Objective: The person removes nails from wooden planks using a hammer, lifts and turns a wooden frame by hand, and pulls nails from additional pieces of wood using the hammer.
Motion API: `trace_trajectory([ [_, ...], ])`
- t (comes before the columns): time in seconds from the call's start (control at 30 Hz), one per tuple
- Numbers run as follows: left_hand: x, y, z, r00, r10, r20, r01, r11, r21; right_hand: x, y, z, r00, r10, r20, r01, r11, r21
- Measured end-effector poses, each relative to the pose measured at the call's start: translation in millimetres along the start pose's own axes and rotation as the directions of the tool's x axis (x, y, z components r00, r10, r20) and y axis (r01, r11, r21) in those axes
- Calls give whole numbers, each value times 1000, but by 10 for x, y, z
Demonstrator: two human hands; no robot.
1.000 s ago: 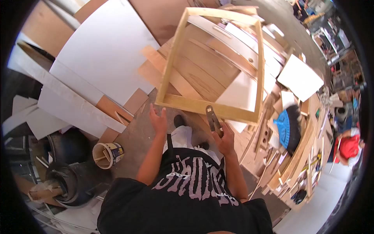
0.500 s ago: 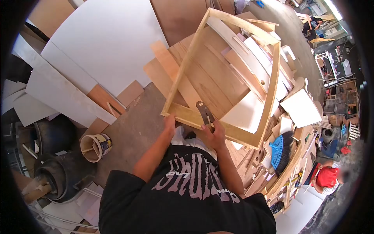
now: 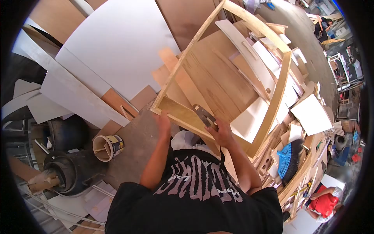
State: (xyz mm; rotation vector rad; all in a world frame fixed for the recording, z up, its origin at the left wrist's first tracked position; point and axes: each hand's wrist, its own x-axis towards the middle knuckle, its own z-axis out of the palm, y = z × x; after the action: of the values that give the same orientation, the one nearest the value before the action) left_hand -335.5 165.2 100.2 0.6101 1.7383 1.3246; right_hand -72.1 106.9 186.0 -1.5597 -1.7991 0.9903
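Observation:
A rectangular wooden frame (image 3: 281,93) made of pale boards tilts up in front of me, its near board close to my waist. At its near left corner, my left hand (image 3: 163,123) is closed on the board, the fingertips partly hidden. My right hand (image 3: 223,133) is wrapped around a dark metal hand tool (image 3: 203,114) with a rounded end and a long slot. That tool lies over the near board, and its exact kind is unclear. The same hand is against the board, right of the middle.
Large white panels (image 3: 117,50) lean at the left. A bucket (image 3: 104,149) of scraps stands on the floor near a black drum (image 3: 74,167). Wood offcuts and a blue brush head (image 3: 286,160) are piled at the right. A person in red (image 3: 324,201) is at the far right.
The frame has swung slightly, its near left corner shifting left and up. Both hands have moved with it, and the tool leans more to the left. The surrounding view has shifted right.

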Motion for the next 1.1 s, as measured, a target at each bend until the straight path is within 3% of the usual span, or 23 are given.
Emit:
trace_trajectory([
  [0.1,18,154,-93,999,49,-7,-50,992,-118,95,-6,-21,993,70,91,-69,998,-12],
  [0.17,-79,376,-97,999,45,12,-43,987,-154,177,59,3,993,20,115,-20,1000,1],
  [0.23,-207,556,-27,963,243,-116,-267,917,-296,228,80,17,989,-23,144,21,1000,16],
  [0.27,-173,494,-19,962,241,-131,-270,917,-293,261,73,32,978,7,210,-14,999,32],
  [0.33,-96,378,-20,905,392,-163,-423,866,-267,341,1,48,957,24,290,-39,998,46],
  [0.4,-106,306,-83,927,346,-145,-374,888,-269,440,-101,24,948,-203,245,196,979,54],
  [0.43,-123,288,-101,949,297,-106,-315,910,-271,479,-133,25,943,-211,258,204,977,55],
  [0.53,-91,264,-130,930,351,-109,-367,887,-281,547,-273,-6,927,-265,267,269,963,24],
  [0.6,-108,300,-114,911,398,-112,-413,862,-294,571,-408,-48,867,-466,175,461,885,70],
  [0.63,-133,354,-103,888,448,-103,-457,835,-307,590,-285,50,863,-471,182,465,882,77],
  [0.67,-151,417,-96,886,451,-110,-462,834,-301,613,-53,216,859,-422,290,437,899,15],
  [0.73,-206,506,-74,905,413,-103,-424,853,-306,710,-155,224,844,-365,394,416,908,-50],
  [0.8,-223,358,-158,918,387,-82,-391,856,-337,815,-405,131,817,-115,565,273,940,-204],
  [0.87,-100,290,-116,924,377,-63,-371,846,-383,813,-454,133,844,-176,507,290,944,-156],
  [0.93,-266,454,-128,931,353,-90,-365,898,-248,655,-513,108,853,-208,479,289,952,-101],
  [1.0,-214,390,-128,922,379,-79,-386,881,-275,733,-619,64,843,-494,212,495,867,53],
  [1.03,-225,398,-148,916,396,-60,-396,871,-293,754,-530,104,845,-491,210,492,869,54],
  [1.1,-282,487,-130,948,316,-40,-312,893,-325,809,-386,161,879,-181,442,241,967,-84],
])
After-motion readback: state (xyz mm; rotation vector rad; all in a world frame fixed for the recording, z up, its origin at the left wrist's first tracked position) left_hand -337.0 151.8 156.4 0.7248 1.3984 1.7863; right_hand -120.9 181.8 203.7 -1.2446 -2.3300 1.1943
